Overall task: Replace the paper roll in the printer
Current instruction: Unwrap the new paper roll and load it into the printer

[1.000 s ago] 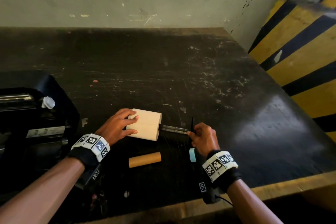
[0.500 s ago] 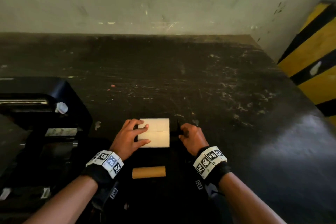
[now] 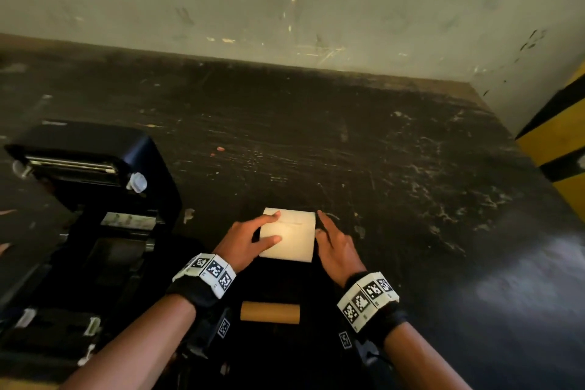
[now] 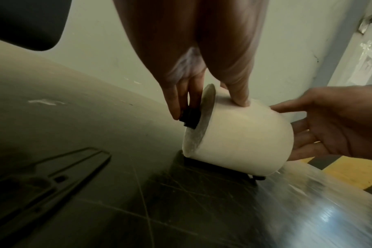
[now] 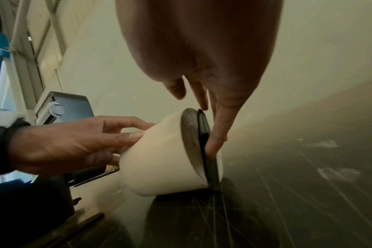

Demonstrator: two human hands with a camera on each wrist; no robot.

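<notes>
Since the frame a second ago, the metal spindle that stuck out of the roll's right end has slid fully inside, and the black flange now sits against that end.

From the head view, the paper roll (image 3: 288,235) lies on its side on the dark desk (image 3: 395,168), between both hands. The left hand (image 3: 243,242) has thumb and fingers curled over its near-left part, a clenched grip on the roll. The right hand (image 3: 335,250) rests with straight fingers at the right end, released, holding nothing. An empty cardboard core (image 3: 270,312) lies nearer the person, apart from the roll. The printer (image 3: 95,199) stands open at the left, well apart from the roll.

From the left wrist view, a black spindle end (image 4: 190,120) pokes from the roll's left face under the left fingertips (image 4: 176,107). If the flange is pressed harder, this end could push out further and the holder sit off-centre.

From the right wrist view, the right index finger (image 5: 218,134) presses flat on the black flange (image 5: 208,151), which touches the roll's end face. Should the flange sit crooked, the roll may bind in the printer bay; a careless lift could also let the roll slip and unwind.
</notes>
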